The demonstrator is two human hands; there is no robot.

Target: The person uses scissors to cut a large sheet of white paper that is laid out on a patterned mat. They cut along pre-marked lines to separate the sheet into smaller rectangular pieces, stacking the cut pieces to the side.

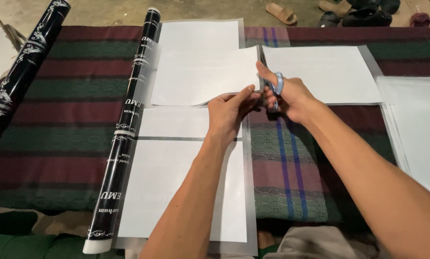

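The right hand (287, 96) grips a pair of scissors (271, 76) by the light blue handles, fingers through the loops, blades pointing away along the right edge of a white sheet (203, 76). The left hand (229, 112) pinches the near right corner of that same sheet between thumb and fingers, lifting the corner slightly off the surface. The sheet lies on a clear film that runs off a black patterned roll (128, 120) just to its left. More white sheets sit under film nearer the person (176, 192), and another white sheet (323, 72) lies just right of the scissors. All rest on a striped maroon and green cloth (66, 129). A second black roll (25, 67) lies well apart at far left. Sandals (282, 13) stand on the floor beyond the cloth.
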